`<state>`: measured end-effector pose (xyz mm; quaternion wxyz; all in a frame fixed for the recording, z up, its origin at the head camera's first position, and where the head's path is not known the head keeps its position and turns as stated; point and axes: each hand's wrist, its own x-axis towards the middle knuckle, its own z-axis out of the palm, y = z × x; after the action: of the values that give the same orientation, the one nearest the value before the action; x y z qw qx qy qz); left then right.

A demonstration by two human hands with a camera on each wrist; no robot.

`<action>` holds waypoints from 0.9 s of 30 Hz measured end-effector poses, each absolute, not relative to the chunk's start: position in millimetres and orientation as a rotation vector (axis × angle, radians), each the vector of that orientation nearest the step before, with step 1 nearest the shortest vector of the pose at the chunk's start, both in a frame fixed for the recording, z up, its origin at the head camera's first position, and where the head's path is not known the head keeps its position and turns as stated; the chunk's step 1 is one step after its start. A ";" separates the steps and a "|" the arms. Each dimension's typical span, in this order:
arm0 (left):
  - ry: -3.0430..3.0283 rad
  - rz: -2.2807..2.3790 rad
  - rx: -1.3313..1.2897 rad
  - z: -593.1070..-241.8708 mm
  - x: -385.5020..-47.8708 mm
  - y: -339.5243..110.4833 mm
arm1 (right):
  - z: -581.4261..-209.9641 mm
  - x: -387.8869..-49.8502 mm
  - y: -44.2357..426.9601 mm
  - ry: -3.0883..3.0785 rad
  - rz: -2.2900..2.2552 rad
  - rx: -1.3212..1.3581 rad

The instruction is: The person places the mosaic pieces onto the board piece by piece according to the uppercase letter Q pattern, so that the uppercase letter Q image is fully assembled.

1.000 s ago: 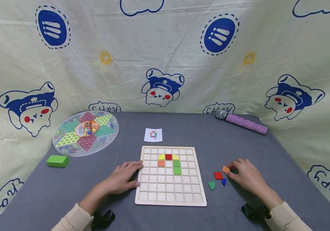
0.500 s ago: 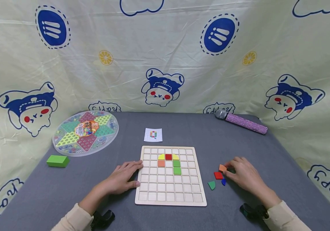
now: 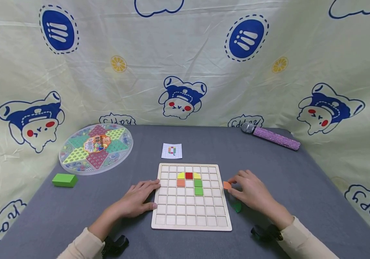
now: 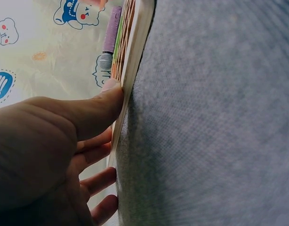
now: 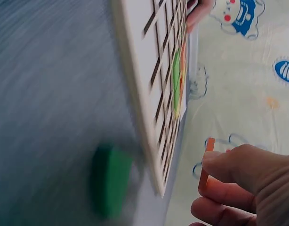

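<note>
Between thumb and fingers, my right hand (image 3: pixel 251 190) pinches an orange square tile (image 3: pixel 227 185) at the right edge of the wooden grid board (image 3: pixel 189 223). The right wrist view shows that orange tile (image 5: pixel 207 165) edge-on, held off the table. My left hand (image 3: pixel 137 199) rests against the board's left edge, thumb and fingertips touching it. Set in the grid are two yellow corner tiles, a red tile (image 3: pixel 189 176), an orange tile (image 3: pixel 181 183) and two green tiles (image 3: pixel 198 187). A green rounded tile (image 3: pixel 237 207) lies below my right hand, which hides the red and blue pieces.
A small pattern card (image 3: pixel 172 151) lies behind the board. At the back left is a round Chinese checkers board (image 3: pixel 95 149), with a green block (image 3: pixel 65 180) in front of it. A purple glittery microphone (image 3: pixel 272 137) lies at the back right.
My right hand has picked up the orange tile from among the loose pieces and carried it left to the board's edge. The left hand stays where it was.
</note>
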<state>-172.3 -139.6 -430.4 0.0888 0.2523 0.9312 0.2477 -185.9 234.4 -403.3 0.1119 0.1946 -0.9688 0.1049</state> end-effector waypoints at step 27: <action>2.775 0.727 0.749 -430.3 -172.5 -139.0 | -408.4 -201.1 136.5 -2.701 0.262 0.999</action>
<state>-172.5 -139.0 -430.3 0.0880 0.2518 0.9323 0.2444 -201.1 136.5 -408.4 0.1244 0.3429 -0.9268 0.0898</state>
